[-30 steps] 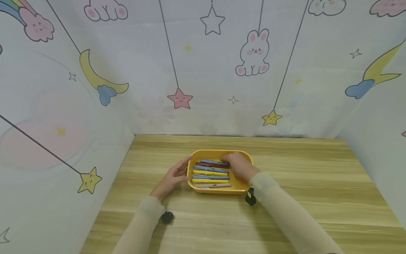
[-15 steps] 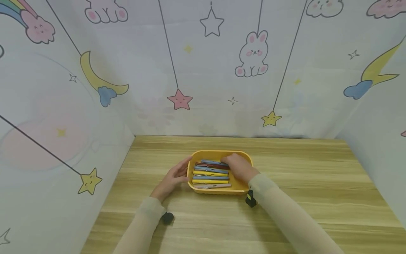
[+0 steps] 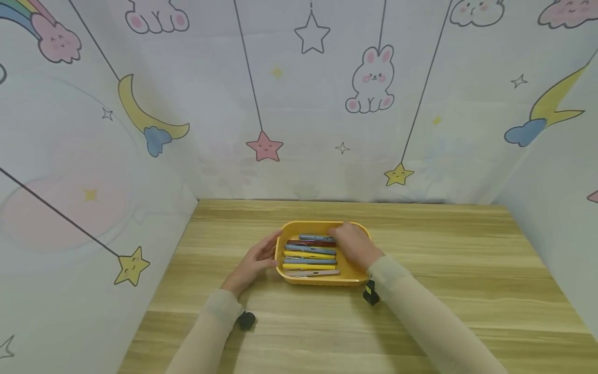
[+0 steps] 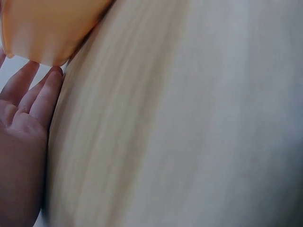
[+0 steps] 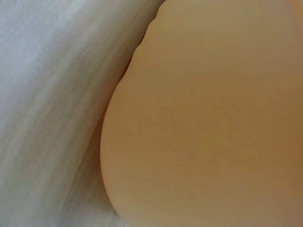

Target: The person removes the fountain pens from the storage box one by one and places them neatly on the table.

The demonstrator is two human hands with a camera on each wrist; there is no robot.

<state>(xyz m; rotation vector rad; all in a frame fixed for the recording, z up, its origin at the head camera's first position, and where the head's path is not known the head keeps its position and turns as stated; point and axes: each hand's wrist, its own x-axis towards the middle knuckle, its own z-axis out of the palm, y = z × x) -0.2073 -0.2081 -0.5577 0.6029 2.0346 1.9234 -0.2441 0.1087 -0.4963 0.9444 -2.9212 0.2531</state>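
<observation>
A yellow plastic box (image 3: 322,283) stands on the table, with several pens lying side by side in it. My left hand (image 3: 252,264) is at the box's left end; in the left wrist view its fairly straight fingers (image 4: 46,97) touch the box wall. Inside the box, my right hand (image 3: 356,246) pinches the right end of the farthest blue pen (image 3: 312,237); its fingertips are partly hidden. Just nearer lie a dark red pen (image 3: 306,243), then blue and yellow pens, and a pale pinkish pen (image 3: 320,273) at the front. The right wrist view shows only box wall and table.
The wood-grain table (image 3: 448,249) reaches back to a white cloth wall (image 3: 303,104) printed with stars and a bunny. Similar walls rise on the left and right. A small black device (image 3: 246,320) sits at the left wrist, another black device (image 3: 371,293) at the right.
The farthest blue pen has shifted slightly to the right along with my right hand. My left hand stays at the box's left end.
</observation>
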